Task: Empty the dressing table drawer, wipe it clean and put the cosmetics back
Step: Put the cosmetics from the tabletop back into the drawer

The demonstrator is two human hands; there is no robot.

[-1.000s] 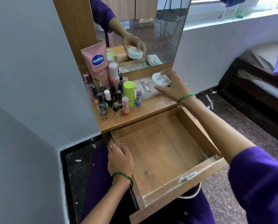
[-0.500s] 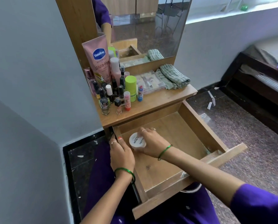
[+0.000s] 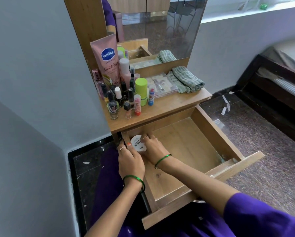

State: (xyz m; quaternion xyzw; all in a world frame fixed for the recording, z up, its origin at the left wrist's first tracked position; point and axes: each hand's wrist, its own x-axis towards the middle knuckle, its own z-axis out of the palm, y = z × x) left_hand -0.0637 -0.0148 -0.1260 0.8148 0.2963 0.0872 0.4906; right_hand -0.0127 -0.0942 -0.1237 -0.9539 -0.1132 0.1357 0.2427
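— Jar, white and round, at the far left corner of the open wooden drawer, centre of the frame. Lid printed in black: "POLISH", plus a second word too blurred to make out.

— Held how?

— Right hand curled over it from the right, fingers bent round the rim. Left hand gripping the drawer's left side wall, thumb inside, just beside the jar.

— Anything else readable?

— Pink tube, upper centre-left, standing against the mirror frame: "Vaseline" on a blue badge, "Gluta-Hy" below, rest hidden behind a pink spray bottle. "10X" near the base.

— Rest of the tabletop?

— Cluster of small nail polish bottles in front of the tube, writing too small to read. Lime-green stick to their right, then two clear-capped lip balms, one red-based, one blue-based. Clear-lidded palette lying flat behind, folded green checked cloth touching its right edge.

— Wrists?

— Green bangle on each; purple sleeve lower right.
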